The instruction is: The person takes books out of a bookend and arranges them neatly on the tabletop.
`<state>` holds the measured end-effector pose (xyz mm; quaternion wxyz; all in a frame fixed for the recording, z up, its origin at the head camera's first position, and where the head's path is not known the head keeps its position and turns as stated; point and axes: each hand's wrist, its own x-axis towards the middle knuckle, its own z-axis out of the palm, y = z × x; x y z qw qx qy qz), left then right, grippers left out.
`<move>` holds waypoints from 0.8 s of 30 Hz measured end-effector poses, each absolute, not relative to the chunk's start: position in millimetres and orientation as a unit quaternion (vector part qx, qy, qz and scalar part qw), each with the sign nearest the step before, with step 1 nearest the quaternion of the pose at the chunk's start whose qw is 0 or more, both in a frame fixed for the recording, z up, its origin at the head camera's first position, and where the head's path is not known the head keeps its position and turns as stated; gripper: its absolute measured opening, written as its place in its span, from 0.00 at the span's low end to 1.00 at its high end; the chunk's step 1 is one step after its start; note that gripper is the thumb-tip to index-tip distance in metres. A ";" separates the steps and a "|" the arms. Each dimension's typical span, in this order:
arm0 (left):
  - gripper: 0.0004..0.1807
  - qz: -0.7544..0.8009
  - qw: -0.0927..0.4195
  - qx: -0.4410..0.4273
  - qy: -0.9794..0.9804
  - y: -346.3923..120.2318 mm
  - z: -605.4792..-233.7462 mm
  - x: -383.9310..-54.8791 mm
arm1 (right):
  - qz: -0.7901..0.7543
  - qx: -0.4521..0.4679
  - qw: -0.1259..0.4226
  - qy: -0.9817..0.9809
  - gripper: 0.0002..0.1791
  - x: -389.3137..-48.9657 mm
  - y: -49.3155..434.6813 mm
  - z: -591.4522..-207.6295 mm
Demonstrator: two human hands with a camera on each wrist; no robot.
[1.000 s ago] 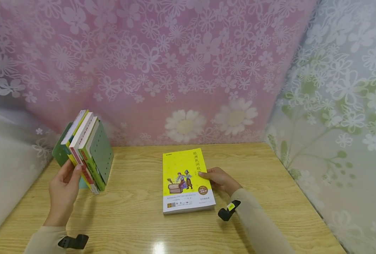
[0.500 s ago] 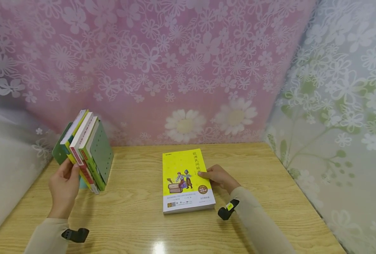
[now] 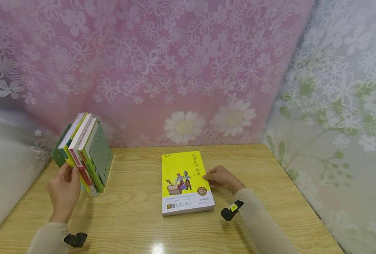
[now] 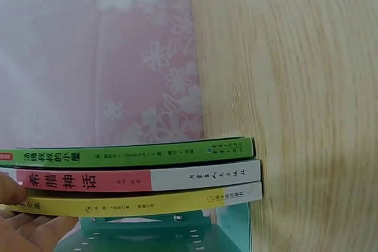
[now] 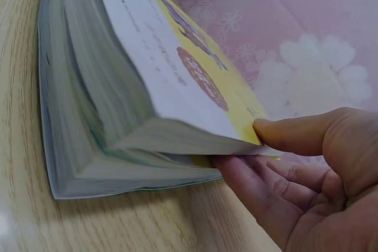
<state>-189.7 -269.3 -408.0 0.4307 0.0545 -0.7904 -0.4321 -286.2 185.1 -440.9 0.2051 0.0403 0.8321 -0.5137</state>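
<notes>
Several books stand upright at the left. In the left wrist view their spines are green (image 4: 147, 151), pink and white (image 4: 177, 179), and yellow (image 4: 142, 205). My left hand (image 3: 64, 193) pinches the yellow-spined book near its upper spine, thumb against the spine and fingers behind. A yellow-covered book (image 3: 181, 174) lies face up in the middle of the table, on top of another book (image 5: 147, 182). With my right hand (image 3: 225, 179) I pinch the top book's right edge. The thumb is on its cover and fingers are tucked between the two books.
A green metal bookend (image 3: 102, 151) holds the standing books on both sides. They rest on a wood-grain table (image 3: 127, 211). A pink floral curtain (image 3: 143, 88) hangs behind, and a pale floral cloth (image 3: 340, 141) is at the right.
My right thumb has slid slightly toward the cover's right edge, uncovering the last title character. The yellow-spined book at the left leans a little further left; my left hand keeps its pinch.
</notes>
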 end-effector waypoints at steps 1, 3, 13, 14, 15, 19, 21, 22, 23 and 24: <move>0.16 -0.434 0.432 0.054 -0.789 -269.0 -408.1 -188.4 | -0.513 0.039 0.207 0.832 0.11 -286.0 185.4 -441.3; 0.16 -0.429 0.437 0.060 -0.788 -269.0 -408.1 -186.9 | -0.514 0.039 0.206 0.832 0.11 -286.0 185.8 -441.7; 0.16 -0.426 0.415 0.072 -0.800 -275.7 -406.1 -191.1 | -0.512 0.040 0.192 0.836 0.11 -286.8 185.5 -442.3; 0.15 -0.428 0.413 0.073 -0.801 -276.3 -406.5 -191.7 | -0.511 0.039 0.191 0.837 0.12 -286.7 185.6 -442.6; 0.15 -0.431 0.409 0.075 -0.801 -277.4 -407.2 -192.7 | -0.510 0.040 0.189 0.838 0.12 -286.8 185.4 -443.0; 0.13 -0.429 0.378 0.105 -0.814 -281.0 -407.8 -195.8 | -0.507 0.043 0.181 0.841 0.12 -286.4 184.9 -444.0; 0.13 -0.421 0.362 0.118 -0.823 -283.1 -407.6 -196.7 | -0.505 0.044 0.178 0.843 0.12 -286.0 184.7 -443.8; 0.13 -0.418 0.355 0.121 -0.827 -283.5 -407.1 -196.6 | -0.502 0.045 0.177 0.845 0.12 -285.6 184.7 -443.2; 0.13 -0.414 0.352 0.121 -0.831 -284.3 -407.1 -196.8 | -0.500 0.046 0.176 0.847 0.12 -285.3 184.7 -442.5; 0.13 -0.412 0.349 0.119 -0.833 -285.1 -407.4 -197.0 | -0.498 0.047 0.176 0.848 0.13 -285.2 184.6 -442.0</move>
